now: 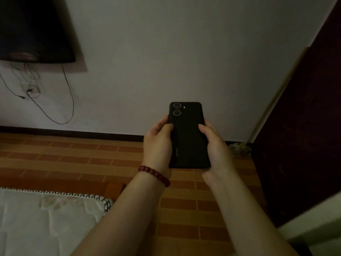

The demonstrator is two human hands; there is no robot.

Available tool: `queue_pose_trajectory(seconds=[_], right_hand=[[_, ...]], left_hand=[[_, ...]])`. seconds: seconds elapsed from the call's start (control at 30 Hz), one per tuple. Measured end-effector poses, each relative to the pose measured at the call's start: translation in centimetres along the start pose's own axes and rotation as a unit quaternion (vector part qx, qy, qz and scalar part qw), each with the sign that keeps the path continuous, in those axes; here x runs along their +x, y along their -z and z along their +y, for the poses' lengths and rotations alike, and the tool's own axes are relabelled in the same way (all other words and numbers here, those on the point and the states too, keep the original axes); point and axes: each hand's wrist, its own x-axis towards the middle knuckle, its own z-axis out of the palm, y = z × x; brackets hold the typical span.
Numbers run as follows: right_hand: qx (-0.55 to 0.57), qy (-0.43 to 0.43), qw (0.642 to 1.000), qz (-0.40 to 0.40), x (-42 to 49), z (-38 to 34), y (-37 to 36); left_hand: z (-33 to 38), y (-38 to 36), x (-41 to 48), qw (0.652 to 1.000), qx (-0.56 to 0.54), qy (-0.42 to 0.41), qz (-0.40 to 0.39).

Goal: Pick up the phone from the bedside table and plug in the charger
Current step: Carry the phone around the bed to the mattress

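Note:
A black phone [188, 137] is held upright in front of me, its back with two round camera lenses facing the camera. My left hand [157, 146], with a dark red bead bracelet on the wrist, grips its left edge. Gripping its right edge and lower corner is my right hand [215, 150]. Thin dark cables [69, 100] hang from a wall socket [30, 89] at the far left, under a dark wall-mounted screen [35, 28]. No cable is attached to the phone.
A brick-patterned floor [92, 159] runs to a pale wall with a dark skirting. A bed with a white patterned sheet [46, 218] fills the lower left. A dark wooden door or wardrobe [304, 126] stands at the right.

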Motion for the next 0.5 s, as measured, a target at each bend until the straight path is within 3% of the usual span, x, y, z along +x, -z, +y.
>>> queue_pose_trajectory(seconds=[0.5], right_hand=[[-0.011,-0.016,0.996,-0.085,29.4,-2.9,-5.5]], left_hand=[[4.7,-6.6,27.3,0.997,-0.013,-0.066,0.041]])
